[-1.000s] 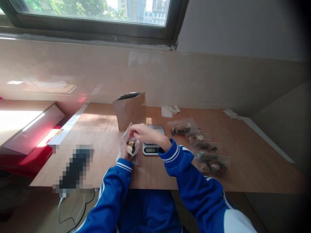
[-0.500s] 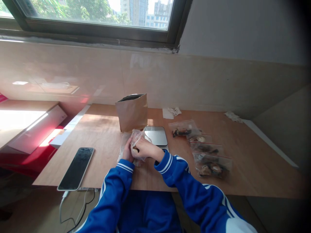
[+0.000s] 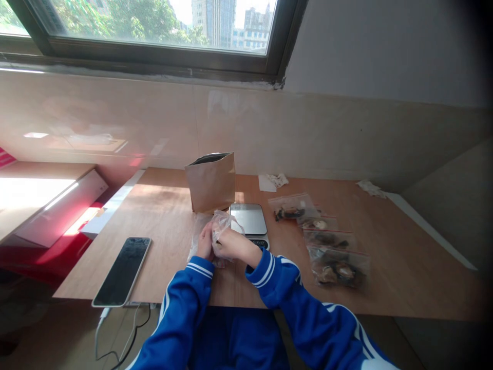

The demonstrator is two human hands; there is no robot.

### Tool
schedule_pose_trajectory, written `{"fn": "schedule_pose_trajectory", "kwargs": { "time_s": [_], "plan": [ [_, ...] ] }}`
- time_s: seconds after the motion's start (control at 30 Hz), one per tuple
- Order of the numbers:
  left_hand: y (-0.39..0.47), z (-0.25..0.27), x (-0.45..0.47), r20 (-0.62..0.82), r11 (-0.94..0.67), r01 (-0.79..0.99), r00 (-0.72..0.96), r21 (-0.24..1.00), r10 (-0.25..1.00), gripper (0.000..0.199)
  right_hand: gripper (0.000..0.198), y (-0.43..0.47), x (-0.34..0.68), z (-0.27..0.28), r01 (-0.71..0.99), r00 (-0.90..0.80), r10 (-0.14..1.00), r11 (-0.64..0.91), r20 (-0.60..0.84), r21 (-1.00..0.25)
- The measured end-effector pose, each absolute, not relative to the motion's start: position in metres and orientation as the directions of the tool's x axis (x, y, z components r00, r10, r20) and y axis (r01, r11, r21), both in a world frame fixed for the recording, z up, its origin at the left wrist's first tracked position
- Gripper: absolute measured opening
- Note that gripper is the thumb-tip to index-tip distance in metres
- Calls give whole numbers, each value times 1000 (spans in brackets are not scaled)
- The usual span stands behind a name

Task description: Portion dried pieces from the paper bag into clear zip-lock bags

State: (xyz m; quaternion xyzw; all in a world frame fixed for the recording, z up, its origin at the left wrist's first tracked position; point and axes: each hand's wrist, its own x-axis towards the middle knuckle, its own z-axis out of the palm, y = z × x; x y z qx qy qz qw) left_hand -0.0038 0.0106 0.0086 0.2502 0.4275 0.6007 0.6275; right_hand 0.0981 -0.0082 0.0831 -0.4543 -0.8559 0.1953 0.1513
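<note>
In the middle of the table, a clear plastic bag (image 3: pixel 222 220) is bunched up between my hands. My left hand (image 3: pixel 205 241) is closed around its left side, holding it upright. My right hand (image 3: pixel 230 243) reaches into the bag's opening with fingers curled; a small dark patch shows by them, but what they grip is hidden. Another clear plastic bag (image 3: pixel 196 237) lies flat under my left hand. Just beyond my right hand sits a digital scale (image 3: pixel 248 219) with a bare silver plate, its button panel partly covered by my wrist. A brown paper pouch (image 3: pixel 211 184) stands open-topped behind.
To the right, several zip bags (image 3: pixel 339 267) hold dark, dried-looking pieces and overlap in a column. A phone (image 3: pixel 122 271) lies at the left front edge, cable plugged in. Crumpled tissue (image 3: pixel 278 180) and a white paper (image 3: pixel 266 183) lie near the wall.
My right hand has turned and sunk slightly within the bag, its fingers less visible. More of the scale's button panel shows. The whole view has shifted slightly; the other things stay put.
</note>
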Motion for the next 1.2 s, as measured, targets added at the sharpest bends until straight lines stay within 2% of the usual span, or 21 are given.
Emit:
{"fn": "schedule_pose_trajectory", "kwargs": {
  "time_s": [0.13, 0.2, 0.4, 0.53, 0.63, 0.73, 0.83, 0.93, 1.03, 1.1, 1.2],
  "plan": [
    [12, 9, -3, -273, 155, -560, -134, 814, 953, 23, 23, -10, 107, 85, 684, -541, 841, 456, 23, -569],
    [13, 8, -4, -272, 158, -574, -116, 803, 955, 27, 26, -10, 111, 89, 635, -523, 852, 407, 22, -657],
    [13, 2, -6, -261, 149, -594, -108, 791, 959, 33, 36, -8, 122, 97, 308, -452, 857, 410, 247, -859],
    [10, 10, -7, -288, 217, -592, -28, 776, 957, 38, 39, -2, 131, 105, 159, -409, 884, 313, 226, -936],
    [8, 20, -8, -319, 282, -594, 45, 753, 947, 46, 39, 15, 136, 122, 71, -290, 923, 284, 253, -956],
    [7, 23, -8, -316, 291, -608, 68, 739, 946, 52, 42, 46, 133, 153, 47, -66, 922, 385, 381, -922],
    [8, 17, -11, -312, 293, -608, 77, 738, 947, 51, 45, 87, 122, 186, 136, 46, 811, 573, 583, -808],
    [11, 8, -13, -330, 316, -583, 87, 748, 940, 52, 43, 125, 108, 204, 325, -42, 714, 671, 699, -666],
    [13, 4, -15, -351, 335, -575, 87, 747, 932, 55, 39, 148, 98, 201, 403, -199, 663, 727, 722, -557],
    [12, 4, -15, -353, 337, -578, 89, 743, 931, 56, 37, 154, 95, 193, 423, -259, 662, 732, 703, -534],
    [11, 5, -14, -351, 340, -569, 94, 749, 932, 56, 37, 149, 95, 183, 458, -255, 684, 708, 684, -537]
  ]
}}
